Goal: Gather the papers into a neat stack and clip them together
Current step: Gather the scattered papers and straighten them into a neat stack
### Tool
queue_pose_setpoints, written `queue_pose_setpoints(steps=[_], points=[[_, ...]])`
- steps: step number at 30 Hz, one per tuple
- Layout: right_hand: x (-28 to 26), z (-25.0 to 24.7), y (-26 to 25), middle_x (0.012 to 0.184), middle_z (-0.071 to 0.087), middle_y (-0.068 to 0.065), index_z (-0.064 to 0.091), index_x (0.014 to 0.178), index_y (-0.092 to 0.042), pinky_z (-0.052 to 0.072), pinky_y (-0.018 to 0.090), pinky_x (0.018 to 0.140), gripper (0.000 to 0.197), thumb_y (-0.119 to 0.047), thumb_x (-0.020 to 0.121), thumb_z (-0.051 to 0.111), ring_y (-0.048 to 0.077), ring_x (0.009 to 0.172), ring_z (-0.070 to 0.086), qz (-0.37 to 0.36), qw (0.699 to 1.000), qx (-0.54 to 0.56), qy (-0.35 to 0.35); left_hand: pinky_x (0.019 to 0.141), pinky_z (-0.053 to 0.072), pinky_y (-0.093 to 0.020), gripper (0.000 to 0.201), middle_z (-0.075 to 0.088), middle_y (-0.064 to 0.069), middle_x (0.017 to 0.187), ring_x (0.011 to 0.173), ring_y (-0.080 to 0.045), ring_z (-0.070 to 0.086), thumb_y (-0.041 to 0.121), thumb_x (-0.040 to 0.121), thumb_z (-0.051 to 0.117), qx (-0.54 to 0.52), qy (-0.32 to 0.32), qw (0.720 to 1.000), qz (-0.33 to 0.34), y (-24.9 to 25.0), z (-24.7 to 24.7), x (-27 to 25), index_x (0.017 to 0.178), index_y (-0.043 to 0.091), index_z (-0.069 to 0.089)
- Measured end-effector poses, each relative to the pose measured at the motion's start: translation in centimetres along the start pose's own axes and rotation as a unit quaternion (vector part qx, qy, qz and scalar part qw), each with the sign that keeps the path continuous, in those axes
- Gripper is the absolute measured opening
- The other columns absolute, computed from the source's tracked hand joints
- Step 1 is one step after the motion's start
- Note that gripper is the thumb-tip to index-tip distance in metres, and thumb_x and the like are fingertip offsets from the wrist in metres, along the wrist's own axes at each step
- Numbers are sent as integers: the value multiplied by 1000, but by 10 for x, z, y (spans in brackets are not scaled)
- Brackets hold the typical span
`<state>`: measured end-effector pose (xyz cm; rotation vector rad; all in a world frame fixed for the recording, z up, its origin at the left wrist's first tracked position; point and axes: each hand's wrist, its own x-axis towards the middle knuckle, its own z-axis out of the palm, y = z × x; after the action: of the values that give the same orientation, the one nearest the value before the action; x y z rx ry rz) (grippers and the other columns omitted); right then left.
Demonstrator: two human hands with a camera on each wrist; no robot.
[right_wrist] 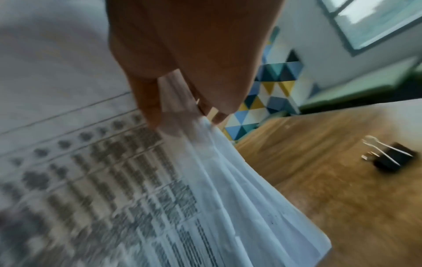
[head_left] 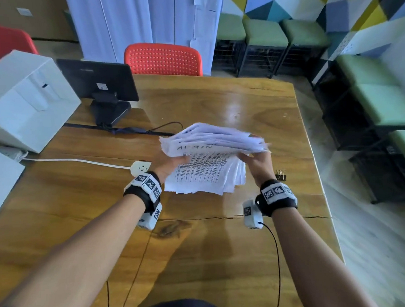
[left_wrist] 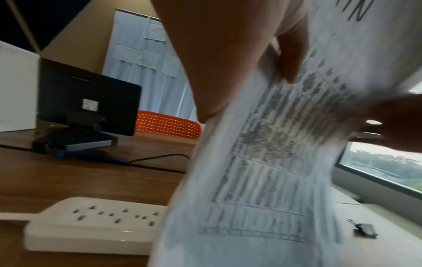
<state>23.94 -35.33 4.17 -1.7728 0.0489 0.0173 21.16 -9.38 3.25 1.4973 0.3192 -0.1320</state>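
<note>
A loose sheaf of printed white papers (head_left: 206,162) is held up off the wooden table (head_left: 252,104), its sheets fanned and uneven. My left hand (head_left: 172,165) grips its left edge, thumb on the printed top page (left_wrist: 262,171). My right hand (head_left: 255,161) pinches the right edge, thumb on top and fingers underneath, over the splayed sheet edges (right_wrist: 239,189). A black binder clip (head_left: 281,175) with silver handles lies on the table just right of my right wrist; the clip (right_wrist: 392,159) is blurred in the right wrist view, and the clip (left_wrist: 365,229) shows small in the left wrist view.
A white power strip (head_left: 140,167) with its cord lies left of my left hand. A black monitor (head_left: 98,81) and a white box (head_left: 25,100) stand at the back left. A red chair (head_left: 163,60) is behind the table. The table's right edge (head_left: 313,160) is near the clip.
</note>
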Motion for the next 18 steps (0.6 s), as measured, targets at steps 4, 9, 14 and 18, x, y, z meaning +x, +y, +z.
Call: queue_pose_setpoints(steps=[4, 9, 14, 18], points=[[-5, 4, -12, 75, 58, 12, 54, 82, 18, 42, 31, 57, 43, -21, 73, 69, 13, 68, 49, -20, 997, -59, 52, 89, 55, -38, 28, 74, 2, 96, 101, -24, 69, 12, 70, 83, -28, 98, 994, 35, 8, 17, -12, 95, 18, 71], [-30, -17, -13, 88, 63, 14, 57, 104, 7, 53, 32, 69, 31, 3, 73, 59, 21, 80, 60, -14, 999, 35, -15, 84, 58, -37, 41, 75, 0, 101, 95, -18, 72, 8, 67, 85, -28, 45, 997, 58, 9, 14, -23, 105, 11, 70], [-44, -2, -9, 72, 49, 0, 54, 76, 4, 43, 22, 57, 7, 5, 82, 56, 20, 68, 50, 48, 996, -37, 72, 70, 50, -19, 30, 68, 0, 93, 81, -10, 66, 4, 76, 76, 52, 66, 996, 25, -1, 28, -25, 105, 9, 66], [-49, -13, -19, 63, 57, -9, 60, 76, -11, 44, 18, 56, 25, 11, 70, 50, 5, 56, 50, -19, 999, 23, 30, 66, 55, -17, 29, 71, 8, 85, 73, 2, 69, 4, 68, 82, 22, 59, 997, 52, 9, 26, -26, 89, 18, 69]])
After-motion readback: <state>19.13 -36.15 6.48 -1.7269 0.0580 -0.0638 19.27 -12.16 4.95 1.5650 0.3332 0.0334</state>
